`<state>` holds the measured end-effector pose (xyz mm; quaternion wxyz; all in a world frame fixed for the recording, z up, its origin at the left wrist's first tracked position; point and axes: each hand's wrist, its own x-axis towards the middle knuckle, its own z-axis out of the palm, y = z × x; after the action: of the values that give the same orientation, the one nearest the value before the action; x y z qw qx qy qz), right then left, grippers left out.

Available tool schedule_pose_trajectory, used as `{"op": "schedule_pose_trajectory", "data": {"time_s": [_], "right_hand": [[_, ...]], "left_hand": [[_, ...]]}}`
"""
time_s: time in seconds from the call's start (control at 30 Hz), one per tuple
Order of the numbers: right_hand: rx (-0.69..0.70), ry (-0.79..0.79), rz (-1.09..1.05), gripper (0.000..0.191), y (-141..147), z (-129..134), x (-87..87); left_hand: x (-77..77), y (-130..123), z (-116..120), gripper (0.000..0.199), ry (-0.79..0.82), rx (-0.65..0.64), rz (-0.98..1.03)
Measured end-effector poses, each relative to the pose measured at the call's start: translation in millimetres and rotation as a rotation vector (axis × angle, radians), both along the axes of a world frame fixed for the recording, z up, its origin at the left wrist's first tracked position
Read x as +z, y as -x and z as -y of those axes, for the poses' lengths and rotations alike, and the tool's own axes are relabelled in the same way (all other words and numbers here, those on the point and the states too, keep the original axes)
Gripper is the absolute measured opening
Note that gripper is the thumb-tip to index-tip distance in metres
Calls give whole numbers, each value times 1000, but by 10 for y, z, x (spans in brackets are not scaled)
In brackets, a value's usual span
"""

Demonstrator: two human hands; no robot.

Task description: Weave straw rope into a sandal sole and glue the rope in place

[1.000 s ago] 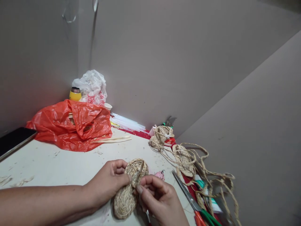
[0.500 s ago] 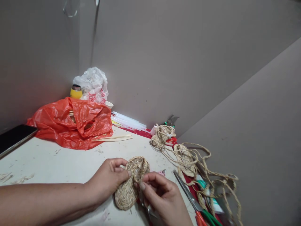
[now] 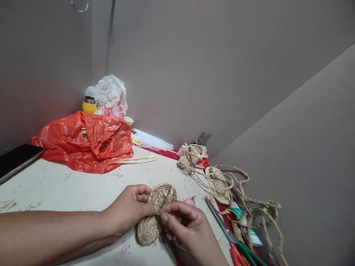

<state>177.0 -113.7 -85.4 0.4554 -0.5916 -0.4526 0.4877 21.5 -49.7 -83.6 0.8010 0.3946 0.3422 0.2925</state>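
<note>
A small slipper (image 3: 149, 231) of coiled, braided straw cord is held above the white table, long and rounded at both ends. My left hand (image 3: 133, 205) grips its left side, thumb pressed on the top near the middle. From the right, my right hand (image 3: 185, 223) pinches thumb and forefinger together at the slipper's middle edge; whatever lies between those fingertips is too small to make out. Just behind my right hand, a pink tool with a metal tip (image 3: 190, 201), resembling a glue gun, is partly hidden.
Scissors (image 3: 222, 221) with red and green handles lie at right, beside tangled straw cord (image 3: 244, 199) and another woven piece (image 3: 219, 183). White sticks (image 3: 152, 139) and pliers (image 3: 203, 139) are along the wall. A red plastic bag (image 3: 83, 147) and phone (image 3: 19, 160) occupy the left.
My left thumb has shifted slightly right across the slipper, and my right fingertips have moved a little up and left. More of the pink tool shows.
</note>
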Motion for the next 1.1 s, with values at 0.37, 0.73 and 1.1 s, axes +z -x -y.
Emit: {"op": "schedule_pose_trajectory", "data": {"time_s": [0.37, 0.73, 1.1], "right_hand": [[-238, 4, -42, 41, 43, -38, 363], [-214, 48, -273, 39, -4, -65, 82], [-10, 120, -636, 31, -62, -73, 226]], "left_hand": [[21, -10, -9, 26, -55, -19, -54], [3, -13, 14, 27, -185, -71, -94], [62, -20, -4, 30, -137, -62, -71]]}}
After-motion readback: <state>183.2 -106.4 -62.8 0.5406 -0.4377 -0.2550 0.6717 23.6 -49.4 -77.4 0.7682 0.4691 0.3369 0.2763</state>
